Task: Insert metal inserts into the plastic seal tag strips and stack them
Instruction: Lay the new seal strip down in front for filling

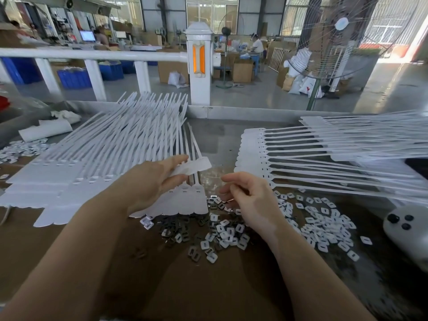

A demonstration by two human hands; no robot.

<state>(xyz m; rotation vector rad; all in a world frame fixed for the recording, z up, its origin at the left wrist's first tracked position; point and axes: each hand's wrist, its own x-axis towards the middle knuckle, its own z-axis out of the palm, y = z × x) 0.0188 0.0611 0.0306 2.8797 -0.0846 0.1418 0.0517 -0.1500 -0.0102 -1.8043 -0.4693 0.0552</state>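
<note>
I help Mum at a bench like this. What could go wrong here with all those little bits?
1. The left hand pinches only the flat end of one strip; its long tail lies among the left stack, so lifting might drag others askew.
2. The right hand hovers over the loose inserts; a sweep of the wrist could scatter them.
3. Inserts lie under the right stack's tails and may snag.

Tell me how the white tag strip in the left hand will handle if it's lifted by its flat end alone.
The tag strip is probably floppy: its tail is long and thin, like the tails fanned across the left pile. It looks light, since the left hand holds it with just the fingertips. The smooth plastic may be a bit slippery, so pinching the wide flat head seems safest.
</note>
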